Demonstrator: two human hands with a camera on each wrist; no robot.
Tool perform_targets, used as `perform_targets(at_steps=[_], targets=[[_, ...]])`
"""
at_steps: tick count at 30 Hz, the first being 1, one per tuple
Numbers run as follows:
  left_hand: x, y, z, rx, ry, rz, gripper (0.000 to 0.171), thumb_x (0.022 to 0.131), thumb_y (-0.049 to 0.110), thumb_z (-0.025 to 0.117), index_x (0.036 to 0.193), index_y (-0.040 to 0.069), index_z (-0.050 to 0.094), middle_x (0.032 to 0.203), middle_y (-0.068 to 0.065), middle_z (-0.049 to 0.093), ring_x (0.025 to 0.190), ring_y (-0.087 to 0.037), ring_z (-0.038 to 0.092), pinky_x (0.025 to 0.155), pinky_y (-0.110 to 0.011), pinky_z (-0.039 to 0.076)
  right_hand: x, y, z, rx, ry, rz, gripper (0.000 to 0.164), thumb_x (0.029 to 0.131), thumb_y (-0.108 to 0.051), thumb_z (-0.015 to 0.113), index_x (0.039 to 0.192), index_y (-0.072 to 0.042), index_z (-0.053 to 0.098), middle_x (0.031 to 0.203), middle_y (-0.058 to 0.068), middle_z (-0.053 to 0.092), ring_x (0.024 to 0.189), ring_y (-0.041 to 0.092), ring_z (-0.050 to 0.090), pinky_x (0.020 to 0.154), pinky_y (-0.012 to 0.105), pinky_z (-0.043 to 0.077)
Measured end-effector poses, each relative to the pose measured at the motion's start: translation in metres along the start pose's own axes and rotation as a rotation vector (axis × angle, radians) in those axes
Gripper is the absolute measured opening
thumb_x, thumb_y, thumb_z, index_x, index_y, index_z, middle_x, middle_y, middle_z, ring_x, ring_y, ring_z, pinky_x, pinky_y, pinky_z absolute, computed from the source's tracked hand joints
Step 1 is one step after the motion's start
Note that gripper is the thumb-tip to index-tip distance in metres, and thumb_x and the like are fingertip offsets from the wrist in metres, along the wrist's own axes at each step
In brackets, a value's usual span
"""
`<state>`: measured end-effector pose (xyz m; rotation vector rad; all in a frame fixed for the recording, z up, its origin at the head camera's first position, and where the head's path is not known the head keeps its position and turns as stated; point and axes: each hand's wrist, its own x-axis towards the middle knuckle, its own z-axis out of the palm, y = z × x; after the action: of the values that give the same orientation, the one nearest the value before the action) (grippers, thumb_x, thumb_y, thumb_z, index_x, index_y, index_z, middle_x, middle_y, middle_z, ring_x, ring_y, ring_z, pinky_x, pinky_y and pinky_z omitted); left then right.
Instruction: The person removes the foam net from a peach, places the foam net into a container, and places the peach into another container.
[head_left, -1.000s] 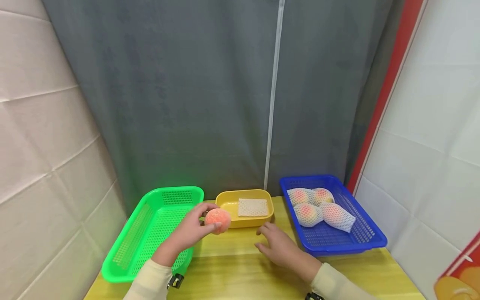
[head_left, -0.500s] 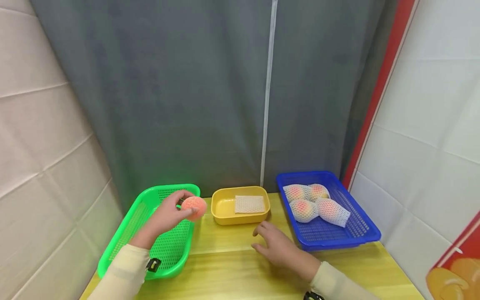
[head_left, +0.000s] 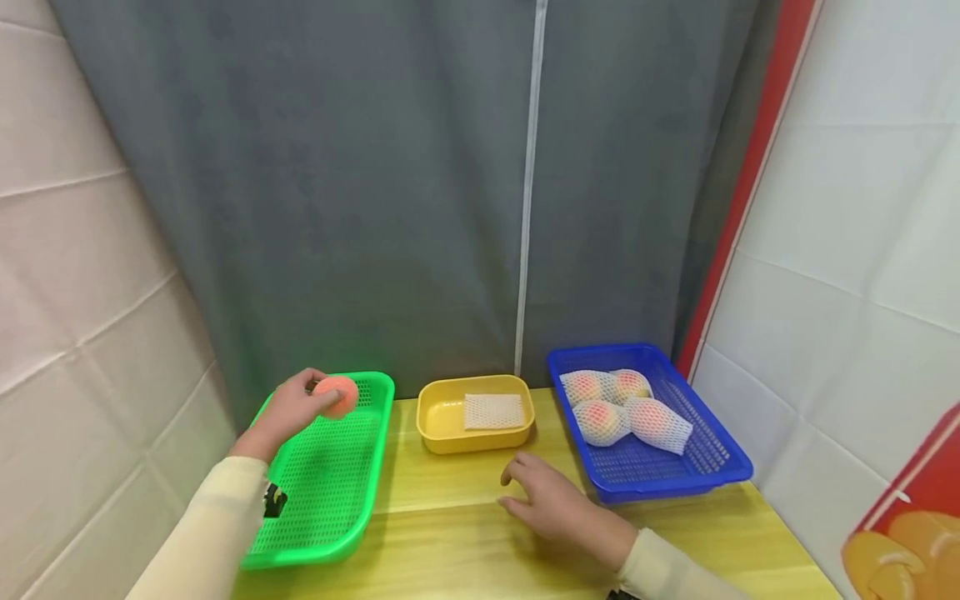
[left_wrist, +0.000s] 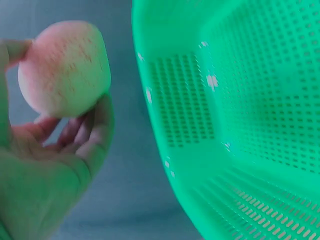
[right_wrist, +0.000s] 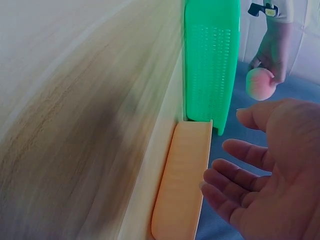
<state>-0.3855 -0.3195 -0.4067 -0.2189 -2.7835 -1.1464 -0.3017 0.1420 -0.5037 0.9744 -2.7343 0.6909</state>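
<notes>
- Head view: one peach, pinkish orange, unwrapped, held up by the left hand, seen against the far end of the green basket.
- Head view: one green basket, perforated, at the left of the counter.
- Head view: one yellow tray, centre, set between two baskets; in it, flat white foam netting, number of layers unclear.
- Head view: one blue basket, at the right, containing four netted fruits, grouped near its left side.
- Head view: one right hand, unladen, fingers loosely bent, in front of the yellow tray and left of the blue basket.
- Head view: two cream sleeves, one per arm; one grey curtain behind.
- Left wrist view: one peach, grasped between thumb and fingers, apart from the green basket's rim.
- Right wrist view: two hands; the nearer, right, relaxed and released; the farther, left, gripping the one peach.
- Right wrist view: one green basket and one yellow tray, end to end.
</notes>
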Motion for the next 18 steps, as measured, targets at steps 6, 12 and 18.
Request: perform_targets(at_steps=[6, 12, 18], targets=[[0.013, -0.028, -0.012, 0.017, 0.067, -0.146, 0.072, 0.108, 0.055, 0.059, 0.147, -0.005, 0.049, 0.138, -0.029, 0.061, 0.111, -0.041, 0.061, 0.083, -0.047, 0.055, -0.001, -0.002, -0.001, -0.007, -0.018, 0.007, 0.021, 0.103, -0.026, 0.082, 0.114, -0.012, 0.072, 0.107, -0.008, 0.059, 0.104, 0.017, 0.066, 0.093, 0.040, 0.061], [0.020, -0.045, -0.014, 0.019, 0.126, -0.253, 0.080, 0.106, 0.059, 0.057, 0.149, -0.007, 0.046, 0.139, -0.031, 0.056, 0.112, -0.044, 0.057, 0.082, -0.050, 0.054, -0.005, -0.001, 0.001, -0.003, -0.031, 0.000, 0.021, 0.103, -0.026, 0.081, 0.114, -0.010, 0.073, 0.108, 0.000, 0.063, 0.102, 0.017, 0.066, 0.093, 0.040, 0.060], [0.032, -0.060, -0.006, 0.018, 0.185, -0.286, 0.084, 0.105, 0.058, 0.058, 0.152, -0.011, 0.043, 0.142, -0.035, 0.046, 0.116, -0.048, 0.051, 0.087, -0.060, 0.052, -0.006, -0.001, -0.002, -0.028, -0.024, -0.002, 0.022, 0.102, -0.026, 0.082, 0.115, -0.012, 0.072, 0.110, -0.003, 0.062, 0.103, 0.016, 0.065, 0.092, 0.039, 0.060]])
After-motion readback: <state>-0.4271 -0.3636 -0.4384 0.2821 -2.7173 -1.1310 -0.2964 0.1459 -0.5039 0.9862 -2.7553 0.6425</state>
